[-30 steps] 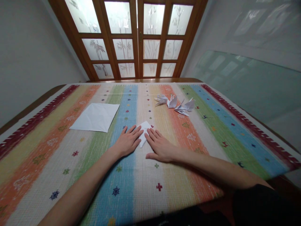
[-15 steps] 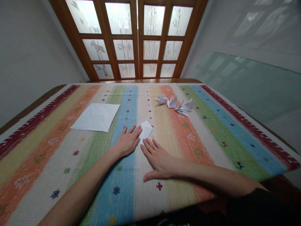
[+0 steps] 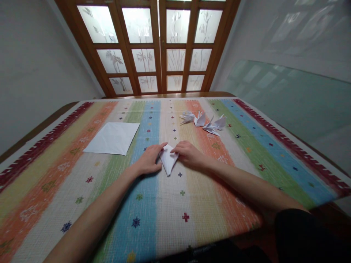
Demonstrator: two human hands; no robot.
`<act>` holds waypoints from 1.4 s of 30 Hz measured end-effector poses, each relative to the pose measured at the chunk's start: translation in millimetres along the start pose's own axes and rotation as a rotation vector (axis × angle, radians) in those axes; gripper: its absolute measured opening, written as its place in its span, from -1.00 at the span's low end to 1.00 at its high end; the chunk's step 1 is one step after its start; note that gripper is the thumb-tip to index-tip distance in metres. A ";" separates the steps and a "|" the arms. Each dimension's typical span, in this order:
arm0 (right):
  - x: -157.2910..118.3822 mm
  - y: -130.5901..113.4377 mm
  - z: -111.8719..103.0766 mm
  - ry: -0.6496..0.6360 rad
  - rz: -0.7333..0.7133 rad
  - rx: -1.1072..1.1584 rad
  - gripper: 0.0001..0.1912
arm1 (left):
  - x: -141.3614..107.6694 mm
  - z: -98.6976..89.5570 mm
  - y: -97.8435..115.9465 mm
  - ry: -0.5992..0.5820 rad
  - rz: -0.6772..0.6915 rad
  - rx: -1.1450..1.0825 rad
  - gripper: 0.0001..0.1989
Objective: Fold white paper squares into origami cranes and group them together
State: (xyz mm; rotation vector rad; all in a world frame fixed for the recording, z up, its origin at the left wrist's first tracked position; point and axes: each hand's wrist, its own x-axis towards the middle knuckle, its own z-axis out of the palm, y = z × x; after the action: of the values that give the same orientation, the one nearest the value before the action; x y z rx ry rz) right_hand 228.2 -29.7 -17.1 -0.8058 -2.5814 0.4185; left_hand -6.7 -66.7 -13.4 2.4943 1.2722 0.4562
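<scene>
A small white folded paper [image 3: 168, 160], shaped like a kite with its narrow point toward me, lies on the striped tablecloth. My left hand [image 3: 149, 159] is at its left edge, fingertips at the upper left corner and thumb lower down, gripping that side. From the right, my right hand [image 3: 188, 153] pinches the paper's right corner between thumb and curled fingers. Parts of both paper edges are hidden under the fingers.
A flat white paper sheet [image 3: 112, 138] lies to the left. Several folded paper cranes [image 3: 201, 119] stand together at the back right. The tablecloth [image 3: 139, 230] covers the table, whose near edge runs close to me. Wooden glazed doors [image 3: 161, 45] stand beyond.
My right hand has gone from lying flat on the paper's lower part to pinching its right corner. The left fingers have drawn to the left edge, uncovering the paper's lower point.
</scene>
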 end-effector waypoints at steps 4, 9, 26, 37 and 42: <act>-16.1 9.3 -0.8 0.000 -0.128 -0.150 -0.76 | -8.6 -4.9 -0.4 -0.003 0.040 0.002 -0.50; -38.3 11.9 -6.6 -0.018 -0.292 -0.206 -0.71 | -16.4 -5.9 -0.4 0.028 0.215 0.103 -0.70; -29.0 33.9 -3.4 0.232 -0.216 -0.325 -0.80 | -8.5 13.0 9.8 0.119 0.280 0.581 -0.83; -31.5 -9.0 6.3 0.434 -0.269 -0.222 -0.89 | 11.2 18.5 31.4 0.178 -0.061 0.415 -0.88; -24.1 -10.9 9.3 0.437 -0.078 -0.329 -0.83 | 17.2 20.1 37.6 0.264 -0.194 0.405 -0.91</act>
State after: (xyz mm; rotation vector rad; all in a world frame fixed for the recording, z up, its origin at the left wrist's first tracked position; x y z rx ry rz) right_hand 237.0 -54.1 -27.9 -0.7949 -2.2796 -0.1962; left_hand 38.2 -76.2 -14.0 2.6545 1.8536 0.5383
